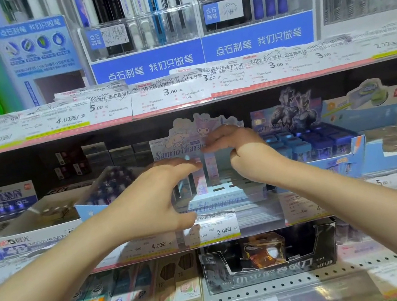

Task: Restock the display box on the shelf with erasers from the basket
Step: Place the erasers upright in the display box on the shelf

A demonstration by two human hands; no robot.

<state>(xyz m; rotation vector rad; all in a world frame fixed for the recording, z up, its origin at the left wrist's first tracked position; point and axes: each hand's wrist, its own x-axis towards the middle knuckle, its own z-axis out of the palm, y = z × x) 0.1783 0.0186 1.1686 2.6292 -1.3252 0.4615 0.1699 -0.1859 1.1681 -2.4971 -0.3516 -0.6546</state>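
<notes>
Display box: pastel cartoon-character carton at the centre of the frame, on the middle shelf; its tall printed back card rises behind both hands.
Erasers: slim pastel sticks standing upright in the box – two show clearly between the hands, more at the left, partly hidden.
Left hand: centre-left, reaching into the box; fingers stretched toward the top of a pink stick, thumb low by the front lip. Grip: too blurred to tell whether it pinches the stick.
Right hand: just right of centre, fingers curled at the back card above the sticks. Grip: cannot tell whether it holds anything.
Neighbours: a blue box of sharpeners to the right – price tags along the shelf edge below.
</notes>
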